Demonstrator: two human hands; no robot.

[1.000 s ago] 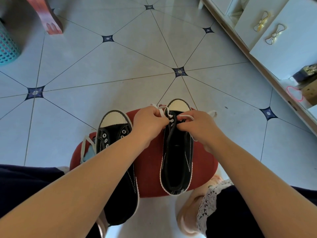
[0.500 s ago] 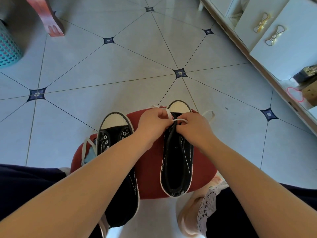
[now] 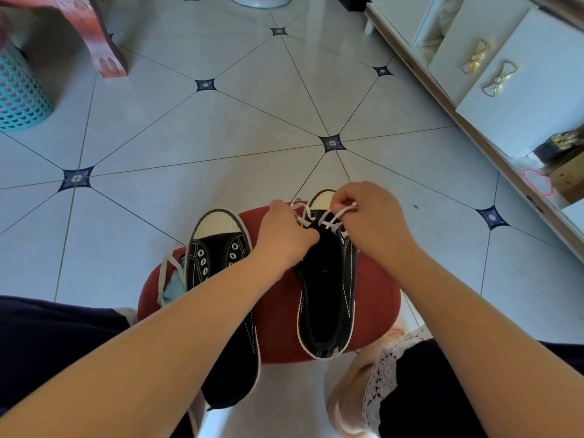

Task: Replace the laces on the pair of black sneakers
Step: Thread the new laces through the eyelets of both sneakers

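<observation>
Currently, both black sneakers are set on the red stool (image 3: 278, 327): one (image 3: 221, 279) at its left, one (image 3: 328, 279) at its right. Over the right sneaker's toe end, the white lace (image 3: 328, 218) is pinched by the right hand (image 3: 373, 216) and gripped by the left hand (image 3: 284, 235).

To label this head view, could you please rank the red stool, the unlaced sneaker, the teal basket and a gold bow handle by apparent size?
1. red stool
2. unlaced sneaker, nearer the camera
3. teal basket, cropped by the frame, so unsure against sneaker
4. gold bow handle
</observation>
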